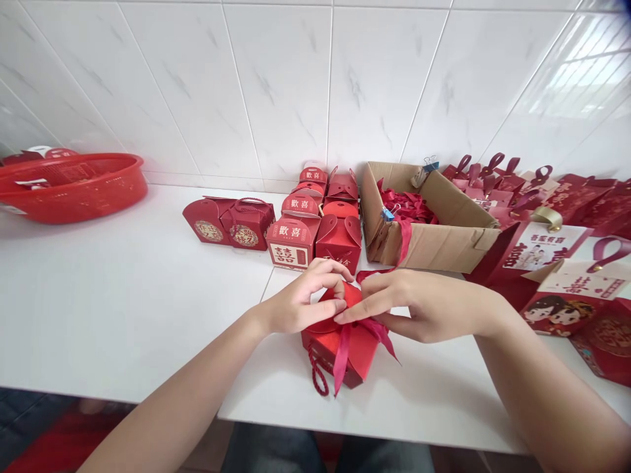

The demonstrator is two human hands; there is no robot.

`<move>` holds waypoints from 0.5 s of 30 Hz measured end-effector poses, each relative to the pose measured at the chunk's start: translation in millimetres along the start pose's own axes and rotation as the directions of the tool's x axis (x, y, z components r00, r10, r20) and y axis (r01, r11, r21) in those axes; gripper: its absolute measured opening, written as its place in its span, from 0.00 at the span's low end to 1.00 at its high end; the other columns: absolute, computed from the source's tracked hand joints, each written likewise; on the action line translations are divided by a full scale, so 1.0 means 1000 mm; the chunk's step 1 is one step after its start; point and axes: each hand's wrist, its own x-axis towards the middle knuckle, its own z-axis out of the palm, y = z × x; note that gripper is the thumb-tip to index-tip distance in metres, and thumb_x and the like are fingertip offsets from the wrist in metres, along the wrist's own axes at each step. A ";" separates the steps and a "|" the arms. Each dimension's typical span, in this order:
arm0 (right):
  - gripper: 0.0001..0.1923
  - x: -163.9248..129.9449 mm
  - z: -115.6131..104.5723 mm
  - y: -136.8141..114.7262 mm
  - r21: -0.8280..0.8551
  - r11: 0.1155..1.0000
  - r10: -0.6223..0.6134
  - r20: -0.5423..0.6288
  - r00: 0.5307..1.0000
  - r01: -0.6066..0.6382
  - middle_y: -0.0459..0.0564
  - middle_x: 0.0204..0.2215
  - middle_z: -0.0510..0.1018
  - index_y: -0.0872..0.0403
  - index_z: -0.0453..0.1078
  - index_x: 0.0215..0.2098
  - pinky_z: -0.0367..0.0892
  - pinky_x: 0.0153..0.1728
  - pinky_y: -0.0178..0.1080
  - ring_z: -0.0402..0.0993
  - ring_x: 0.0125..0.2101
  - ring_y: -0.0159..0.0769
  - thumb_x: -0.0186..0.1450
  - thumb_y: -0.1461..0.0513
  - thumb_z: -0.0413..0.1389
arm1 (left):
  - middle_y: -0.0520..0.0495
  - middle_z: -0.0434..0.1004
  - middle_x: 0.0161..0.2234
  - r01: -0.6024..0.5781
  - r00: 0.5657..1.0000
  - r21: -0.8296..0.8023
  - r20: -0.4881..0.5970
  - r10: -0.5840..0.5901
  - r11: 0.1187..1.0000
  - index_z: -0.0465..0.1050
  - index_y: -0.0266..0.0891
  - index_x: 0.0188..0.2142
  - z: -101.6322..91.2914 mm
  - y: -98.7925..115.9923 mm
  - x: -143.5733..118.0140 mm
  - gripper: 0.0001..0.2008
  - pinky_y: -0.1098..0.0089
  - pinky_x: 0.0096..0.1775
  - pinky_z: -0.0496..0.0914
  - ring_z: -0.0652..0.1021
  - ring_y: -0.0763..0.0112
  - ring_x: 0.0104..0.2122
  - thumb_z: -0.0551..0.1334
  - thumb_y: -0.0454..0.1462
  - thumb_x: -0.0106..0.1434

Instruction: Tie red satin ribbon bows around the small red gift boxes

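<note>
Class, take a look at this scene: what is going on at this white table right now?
A person's left hand and right hand meet over a small red gift box near the table's front edge, the fingers pinching a red ribbon whose ends hang down the box's front. Behind it stand more red gift boxes, beside a cardboard box holding ribbons. A red basket sits far left, red paper bags to the right.

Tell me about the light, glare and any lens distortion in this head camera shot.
Head view: bright, even daylight; window glare washes the wall tiles at upper right; soft shadows under both hands on the table; the wide lens bows the tile lines and stretches the red basket at the edge; the red box with its ribbon looks sharp.
</note>
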 end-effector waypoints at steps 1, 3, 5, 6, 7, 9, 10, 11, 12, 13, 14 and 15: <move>0.30 0.000 0.001 -0.001 -0.010 1.000 0.003 0.017 1.000 -0.003 0.48 0.47 0.74 0.43 0.65 0.58 0.65 0.43 0.34 0.71 0.42 0.32 0.63 0.75 0.48 | 0.47 0.66 0.47 0.007 1.000 0.002 0.001 -0.007 1.000 0.68 0.40 0.30 0.000 0.000 0.000 0.06 0.63 0.54 0.62 0.65 0.63 0.53 0.56 0.35 0.63; 0.32 0.001 0.002 -0.002 -0.024 1.000 0.011 0.045 0.999 -0.010 0.47 0.48 0.73 0.41 0.65 0.58 0.65 0.43 0.34 0.71 0.41 0.31 0.62 0.75 0.48 | 0.46 0.66 0.48 0.015 1.000 0.012 0.002 -0.015 1.000 0.69 0.40 0.31 0.000 0.001 0.001 0.06 0.62 0.54 0.62 0.65 0.63 0.53 0.56 0.37 0.63; 0.32 0.001 0.004 -0.004 -0.039 0.999 0.026 0.057 0.998 -0.024 0.47 0.46 0.73 0.40 0.66 0.56 0.64 0.41 0.34 0.70 0.40 0.31 0.61 0.75 0.48 | 0.46 0.66 0.48 0.012 1.000 0.026 -0.004 -0.012 1.000 0.69 0.40 0.31 0.001 0.002 0.001 0.06 0.61 0.54 0.62 0.66 0.62 0.53 0.56 0.37 0.64; 0.32 0.002 0.004 -0.005 -0.048 0.998 0.035 0.060 0.998 -0.032 0.47 0.46 0.73 0.40 0.67 0.56 0.64 0.40 0.34 0.70 0.39 0.31 0.61 0.75 0.48 | 0.46 0.67 0.48 0.013 1.000 0.034 -0.012 -0.012 0.999 0.69 0.40 0.31 0.001 0.001 0.000 0.06 0.60 0.55 0.61 0.66 0.62 0.53 0.56 0.37 0.64; 0.32 0.002 0.004 -0.006 -0.057 0.997 0.045 0.062 0.997 -0.042 0.47 0.45 0.73 0.40 0.68 0.55 0.64 0.39 0.34 0.69 0.38 0.31 0.60 0.76 0.47 | 0.46 0.67 0.48 0.014 1.000 0.042 -0.022 -0.013 0.999 0.69 0.40 0.31 0.002 0.001 0.000 0.07 0.60 0.55 0.61 0.66 0.62 0.52 0.56 0.38 0.64; 0.32 0.003 0.005 -0.008 -0.071 0.996 0.066 0.068 0.995 -0.061 0.47 0.44 0.73 0.40 0.69 0.54 0.63 0.38 0.34 0.68 0.38 0.31 0.60 0.76 0.47 | 0.47 0.67 0.48 0.020 0.999 0.057 -0.047 -0.017 0.998 0.68 0.40 0.30 0.002 0.001 0.000 0.07 0.59 0.55 0.61 0.66 0.62 0.52 0.56 0.38 0.64; 0.32 0.003 0.005 -0.009 -0.071 0.995 0.076 0.072 0.994 -0.071 0.47 0.44 0.73 0.40 0.70 0.54 0.63 0.38 0.34 0.68 0.38 0.31 0.60 0.76 0.47 | 0.47 0.67 0.48 0.025 0.998 0.065 -0.057 -0.021 0.998 0.67 0.40 0.30 0.002 0.001 0.000 0.07 0.59 0.56 0.60 0.66 0.62 0.52 0.56 0.38 0.64; 0.31 0.003 0.005 -0.009 -0.069 0.995 0.082 0.076 0.994 -0.077 0.47 0.44 0.73 0.40 0.70 0.53 0.62 0.38 0.35 0.68 0.37 0.32 0.60 0.76 0.47 | 0.47 0.67 0.48 0.031 0.998 0.074 -0.065 -0.026 0.997 0.67 0.40 0.29 0.002 0.001 0.000 0.07 0.58 0.56 0.60 0.66 0.62 0.51 0.56 0.38 0.64; 0.31 0.003 0.005 -0.009 -0.067 0.995 0.085 0.079 0.993 -0.080 0.48 0.44 0.73 0.41 0.71 0.53 0.62 0.38 0.35 0.68 0.37 0.32 0.60 0.76 0.47 | 0.47 0.67 0.48 0.038 0.997 0.083 -0.072 -0.032 0.996 0.67 0.40 0.29 0.001 0.002 0.000 0.07 0.58 0.56 0.60 0.66 0.62 0.51 0.56 0.38 0.63; 0.31 0.003 0.005 -0.009 -0.063 0.995 0.083 0.081 0.993 -0.078 0.48 0.44 0.73 0.41 0.71 0.53 0.62 0.38 0.35 0.68 0.37 0.32 0.61 0.75 0.47 | 0.47 0.67 0.48 0.046 0.996 0.093 -0.079 -0.039 0.995 0.67 0.40 0.29 0.001 0.002 0.000 0.07 0.58 0.56 0.60 0.66 0.62 0.51 0.57 0.38 0.63; 0.30 0.003 0.005 -0.009 -0.060 0.995 0.080 0.081 0.994 -0.075 0.48 0.45 0.72 0.41 0.71 0.53 0.61 0.38 0.35 0.68 0.37 0.32 0.61 0.75 0.47 | 0.47 0.67 0.48 0.053 0.995 0.104 -0.088 -0.044 0.993 0.67 0.40 0.29 0.000 0.003 0.001 0.07 0.58 0.56 0.60 0.66 0.62 0.51 0.57 0.37 0.63; 0.30 0.003 0.005 -0.009 -0.064 0.995 0.077 0.080 0.994 -0.072 0.48 0.45 0.72 0.40 0.71 0.53 0.61 0.37 0.35 0.67 0.37 0.32 0.61 0.75 0.47 | 0.47 0.67 0.48 0.059 0.994 0.115 -0.096 -0.048 0.992 0.67 0.40 0.29 0.000 0.003 0.001 0.07 0.58 0.56 0.60 0.66 0.62 0.51 0.57 0.37 0.63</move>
